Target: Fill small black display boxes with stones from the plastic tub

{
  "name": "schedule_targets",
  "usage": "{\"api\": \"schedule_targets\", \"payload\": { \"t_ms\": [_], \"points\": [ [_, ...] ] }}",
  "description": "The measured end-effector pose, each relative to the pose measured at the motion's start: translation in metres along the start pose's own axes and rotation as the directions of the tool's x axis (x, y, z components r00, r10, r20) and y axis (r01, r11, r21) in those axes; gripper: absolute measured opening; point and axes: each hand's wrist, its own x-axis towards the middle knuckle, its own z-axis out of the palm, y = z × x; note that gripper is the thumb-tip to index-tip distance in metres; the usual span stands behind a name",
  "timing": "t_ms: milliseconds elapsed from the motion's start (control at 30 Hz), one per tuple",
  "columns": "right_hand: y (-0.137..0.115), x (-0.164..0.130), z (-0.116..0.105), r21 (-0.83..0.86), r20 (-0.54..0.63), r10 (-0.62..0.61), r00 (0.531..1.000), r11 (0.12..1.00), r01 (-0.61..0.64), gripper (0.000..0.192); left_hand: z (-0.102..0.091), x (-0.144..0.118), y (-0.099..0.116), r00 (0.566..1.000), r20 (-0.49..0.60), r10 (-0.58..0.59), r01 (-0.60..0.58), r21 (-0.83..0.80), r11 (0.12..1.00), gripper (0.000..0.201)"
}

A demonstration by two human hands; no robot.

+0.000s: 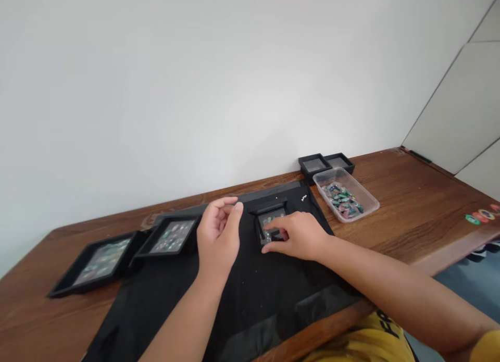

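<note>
My right hand (299, 234) reaches over a small black frame box (260, 231) on the black mat. Its thumb and index finger are apart over the box's left side, and its other fingers are curled. Small shiny pieces (267, 236) lie inside the box, partly hidden by the hand. My left hand (219, 229) is raised to the left of the box, palm partly up. Its fingers are curled and the thumb tip is close to the index fingertip; anything between them is too small or hidden to make out.
Two black frames, one left (103, 260) and one nearer (172, 237), hold small pieces. A clear plastic tub (367, 200) with many colourful pieces stands right of the black mat (250, 294). Behind it, black boxes (314, 164) rest against the wall. Round stickers (479, 216) lie at far right.
</note>
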Motion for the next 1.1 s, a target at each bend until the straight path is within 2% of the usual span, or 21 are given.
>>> {"api": "schedule_targets", "payload": {
  "t_ms": [200,500,1100],
  "points": [
    [0.0043,0.0028,0.0075,-0.054,0.030,-0.030,0.999,0.998,0.032,0.045,-0.0024,-0.0008,0.0006,0.997,0.051,0.049,-0.055,0.112,0.992,0.026],
    [-0.0016,0.0038,0.0052,-0.079,0.083,0.063,0.995,0.995,-0.057,0.042,-0.0027,-0.0033,-0.0005,0.986,0.156,0.058,-0.093,0.228,0.969,0.026],
    [-0.0019,0.0085,0.0056,-0.081,0.124,0.095,0.988,0.993,-0.086,0.047,-0.0037,-0.0041,0.0028,0.986,0.153,0.069,-0.117,0.335,0.935,0.026]
  ]
}}
